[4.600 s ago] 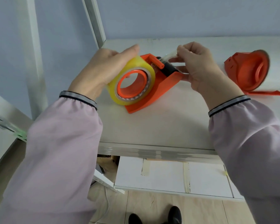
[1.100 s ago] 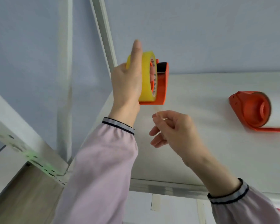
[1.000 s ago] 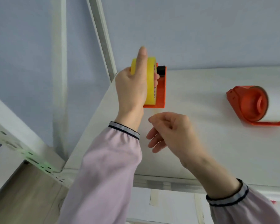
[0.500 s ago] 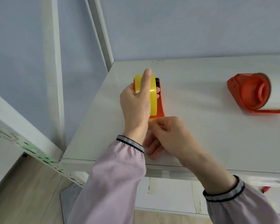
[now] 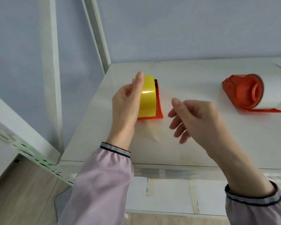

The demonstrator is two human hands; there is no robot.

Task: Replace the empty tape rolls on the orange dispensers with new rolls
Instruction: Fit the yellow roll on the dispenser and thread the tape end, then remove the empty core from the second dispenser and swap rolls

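An orange dispenser (image 5: 159, 109) loaded with a full yellow tape roll (image 5: 147, 99) stands on the white shelf (image 5: 193, 143) near its left side. My left hand (image 5: 126, 103) grips this dispenser from the left, index finger laid over the roll. A short stuck-down strip of clear tape (image 5: 154, 133) lies on the shelf just in front of the dispenser. My right hand (image 5: 193, 117) hovers to the right of the dispenser, fingers loosely curled and apart, holding nothing. A second orange dispenser (image 5: 243, 95) carrying a whitish roll (image 5: 272, 91) lies at the far right.
A white slotted upright (image 5: 97, 31) rises at the shelf's back left corner, and a diagonal rack beam (image 5: 19, 138) crosses at the left. A blue-grey wall (image 5: 185, 26) backs the shelf. A lower white shelf (image 5: 169, 195) with tape strips sits below the front edge.
My left hand lowered the loaded dispenser from mid-air onto the shelf. My right hand pressed tape down in front of it half a second ago, then lifted away to the right.
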